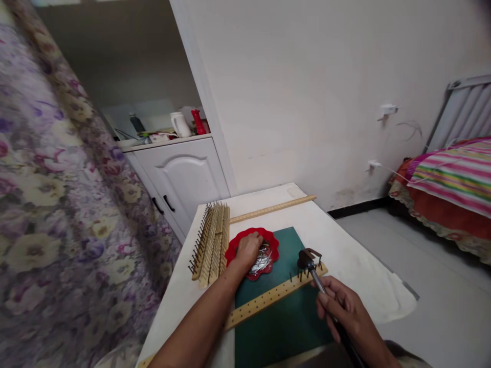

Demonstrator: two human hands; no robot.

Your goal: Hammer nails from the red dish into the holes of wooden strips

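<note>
Reaching into the red dish of loose nails, the left hand hides its grip; the right hand grasps the hammer, best held clear of upright nails at the drilled strip's right end.

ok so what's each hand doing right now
Left hand: in the red dish of nails, grip can't be told
Right hand: closed around the hammer
</note>
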